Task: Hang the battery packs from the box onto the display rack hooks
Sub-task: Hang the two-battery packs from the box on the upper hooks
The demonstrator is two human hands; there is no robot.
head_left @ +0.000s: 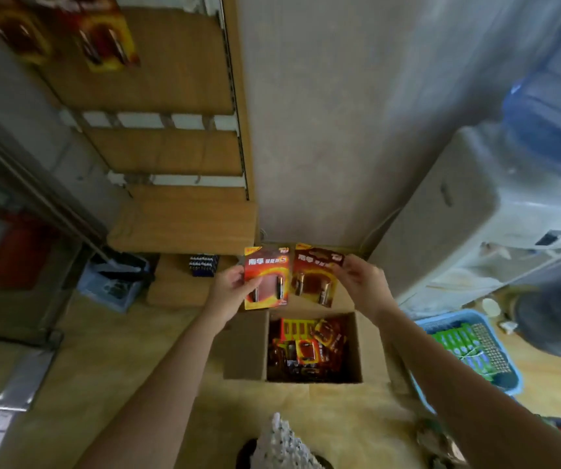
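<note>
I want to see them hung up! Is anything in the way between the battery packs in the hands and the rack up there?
Nothing visible blocks the way. The left hand holds one battery pack, the right hand another pack, both above the box. The space up to the display rack looks open.

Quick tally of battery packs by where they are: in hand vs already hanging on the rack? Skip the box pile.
In the left hand: 1 pack
In the right hand: 1 pack
Hanging on the rack: 2 packs
Total: 4
Packs in the box are too jumbled to count.
</note>
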